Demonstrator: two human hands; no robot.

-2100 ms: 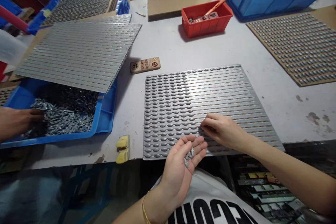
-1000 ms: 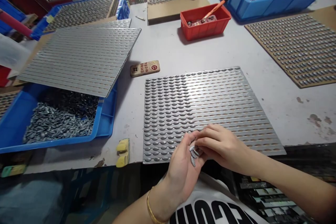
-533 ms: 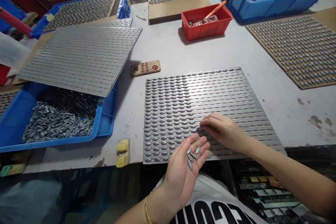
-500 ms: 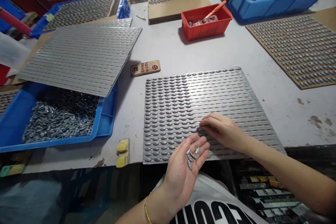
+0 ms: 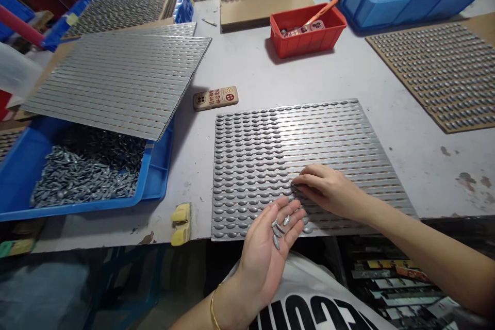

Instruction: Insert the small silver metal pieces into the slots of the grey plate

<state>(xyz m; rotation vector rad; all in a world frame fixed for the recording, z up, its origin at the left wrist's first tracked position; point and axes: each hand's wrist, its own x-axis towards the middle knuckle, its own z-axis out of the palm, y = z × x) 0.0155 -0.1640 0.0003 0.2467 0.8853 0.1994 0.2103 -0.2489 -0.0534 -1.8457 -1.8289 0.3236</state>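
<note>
Head view: our open left hand (image 5: 266, 252) cups small grey metal pieces (image 5: 280, 229) over the near edge of the dimpled metal sheet (image 5: 386, 165). Our curled right hand (image 5: 328, 191) rests on it; we cannot tell whether it grips anything.

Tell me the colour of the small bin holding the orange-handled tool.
Red, clearest in the head view: the bin.

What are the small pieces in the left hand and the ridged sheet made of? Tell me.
The small pieces in the left hand look like dull grey metal, perhaps lead. The ridged sheet seems bare metal, judging by its glare, perhaps aluminium.
</note>
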